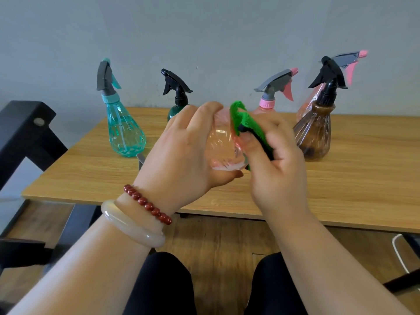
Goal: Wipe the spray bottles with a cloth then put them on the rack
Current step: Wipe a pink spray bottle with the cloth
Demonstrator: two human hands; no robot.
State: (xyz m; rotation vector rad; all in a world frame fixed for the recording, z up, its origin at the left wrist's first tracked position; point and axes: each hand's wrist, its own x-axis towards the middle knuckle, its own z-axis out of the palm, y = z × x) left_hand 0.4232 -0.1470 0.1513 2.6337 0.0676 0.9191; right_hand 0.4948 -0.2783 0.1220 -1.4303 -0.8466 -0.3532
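Both hands busy: pink translucent spray bottle (221, 144) gripped by left hand (181, 146), fingers curled over top, thumb under base; green cloth (241, 119) pinched by right hand (275, 164), pressed against bottle's right side. Wooden table (91, 173) seen below held bottle. Teal spray bottle (123, 133) stood upright to its left, dark green spray bottle (173, 112) behind it, brown spray bottle (314, 135) to its right, all on table.

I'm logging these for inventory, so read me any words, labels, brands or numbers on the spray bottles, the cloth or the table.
There is none to read. The pink bottle in the left hand, the green cloth in the right hand, the teal bottle, the dark green bottle, the brown bottle and the table all show no print or label.
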